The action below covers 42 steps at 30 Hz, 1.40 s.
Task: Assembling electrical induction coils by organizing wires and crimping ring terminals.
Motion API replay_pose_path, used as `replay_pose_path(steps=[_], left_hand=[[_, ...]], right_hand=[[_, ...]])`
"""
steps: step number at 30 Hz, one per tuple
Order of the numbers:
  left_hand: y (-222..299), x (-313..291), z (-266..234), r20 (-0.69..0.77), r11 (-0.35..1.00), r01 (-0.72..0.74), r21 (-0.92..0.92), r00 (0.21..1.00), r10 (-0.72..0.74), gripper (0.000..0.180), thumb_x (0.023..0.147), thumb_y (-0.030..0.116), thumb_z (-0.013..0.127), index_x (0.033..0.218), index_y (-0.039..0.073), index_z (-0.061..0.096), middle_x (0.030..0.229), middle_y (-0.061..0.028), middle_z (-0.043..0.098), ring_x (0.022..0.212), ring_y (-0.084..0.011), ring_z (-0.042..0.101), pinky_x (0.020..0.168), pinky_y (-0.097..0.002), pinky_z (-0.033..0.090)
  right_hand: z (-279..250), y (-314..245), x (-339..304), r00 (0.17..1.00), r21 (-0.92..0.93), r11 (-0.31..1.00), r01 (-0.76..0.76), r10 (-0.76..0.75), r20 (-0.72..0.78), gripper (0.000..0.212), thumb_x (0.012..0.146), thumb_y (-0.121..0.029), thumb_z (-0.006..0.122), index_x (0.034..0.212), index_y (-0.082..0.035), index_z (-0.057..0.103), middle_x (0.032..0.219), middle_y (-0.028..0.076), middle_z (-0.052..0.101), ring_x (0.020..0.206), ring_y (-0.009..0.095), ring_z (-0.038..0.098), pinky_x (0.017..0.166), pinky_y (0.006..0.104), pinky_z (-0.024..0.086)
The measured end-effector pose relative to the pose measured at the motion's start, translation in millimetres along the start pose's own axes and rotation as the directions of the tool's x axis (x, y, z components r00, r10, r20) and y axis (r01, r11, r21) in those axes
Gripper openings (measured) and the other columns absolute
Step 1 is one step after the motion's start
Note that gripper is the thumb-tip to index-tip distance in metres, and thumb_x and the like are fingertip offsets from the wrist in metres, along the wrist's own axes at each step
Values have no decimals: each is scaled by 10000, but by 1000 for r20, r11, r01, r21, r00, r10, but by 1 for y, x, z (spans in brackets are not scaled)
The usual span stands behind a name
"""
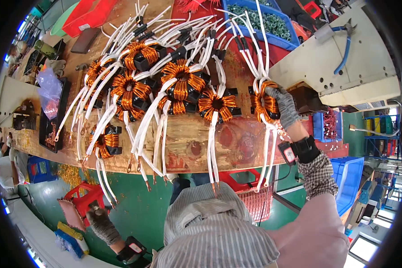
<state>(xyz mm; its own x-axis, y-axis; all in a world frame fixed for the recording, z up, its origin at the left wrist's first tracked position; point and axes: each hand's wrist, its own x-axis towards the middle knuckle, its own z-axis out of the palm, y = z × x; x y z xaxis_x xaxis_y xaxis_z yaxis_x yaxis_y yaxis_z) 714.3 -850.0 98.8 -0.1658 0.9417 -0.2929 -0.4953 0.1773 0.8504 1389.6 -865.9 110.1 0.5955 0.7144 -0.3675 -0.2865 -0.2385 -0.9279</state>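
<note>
My right hand [281, 106], in a grey striped glove, is closed on the right side of a copper-wound ring coil [258, 103] near the table's right end. White-sleeved leads run from that coil both away from me and over the front edge. To its left lies a similar coil [217, 104], and further left several more are heaped, among them a coil [182, 79] with black blocks on it. A single coil [105, 141] lies nearest the front edge at left. My left hand [102, 224], also gloved, hangs low beside a red stool [85, 203]; its fingers are too foreshortened to read.
Blue bins of metal nuts [277, 27] stand at the back. Pliers [345, 47] lie on a pale machine [339, 67] at right. A black tray [53, 129] holds a plastic bag at left. Blue crates [347, 176] stand right of the table.
</note>
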Motion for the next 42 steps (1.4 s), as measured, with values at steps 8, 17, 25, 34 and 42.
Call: replay_pose_path(steps=[8,17,25,34,42], left_hand=[[-115,-26,197,422,639,235,733,579,-698,514,798,51,626,1257,-30,410,1130,-112,555,972,-202,583,886,-302,476],[-253,-27,303,257,-49,-376,925,718,-647,537,738,381,680,1103,16,533,940,-204,620,876,-332,611,766,-403,476],[-243,3,289,477,37,-551,833,683,-553,309,778,309,544,963,66,588,854,-185,624,824,-364,593,725,-440,473],[-223,13,290,467,-8,-595,804,640,-610,531,816,443,584,1108,0,568,946,-201,631,869,-334,610,770,-386,472],[-197,-20,241,373,102,-429,898,615,-695,501,828,335,630,1202,28,499,1029,-158,623,944,-246,618,808,-324,487]], right_hand=[[-11,33,37,995,11,995,-96,96,-1,394,773,-194,698,1109,-29,574,938,37,617,769,120,590,686,259,490],[0,40,34,999,-91,995,46,-48,-21,367,781,-218,698,1081,-35,594,928,24,620,769,93,565,697,237,469],[-6,46,18,999,20,999,-25,25,-32,436,763,-197,719,1133,-42,547,971,52,617,796,117,603,696,243,506],[-4,43,13,996,18,997,80,-79,-46,448,762,-192,722,1139,-39,535,975,46,607,797,118,597,697,243,506],[-1,44,-14,993,77,992,105,-101,-56,358,779,-133,696,1095,-33,562,892,46,624,704,114,606,632,236,516]])
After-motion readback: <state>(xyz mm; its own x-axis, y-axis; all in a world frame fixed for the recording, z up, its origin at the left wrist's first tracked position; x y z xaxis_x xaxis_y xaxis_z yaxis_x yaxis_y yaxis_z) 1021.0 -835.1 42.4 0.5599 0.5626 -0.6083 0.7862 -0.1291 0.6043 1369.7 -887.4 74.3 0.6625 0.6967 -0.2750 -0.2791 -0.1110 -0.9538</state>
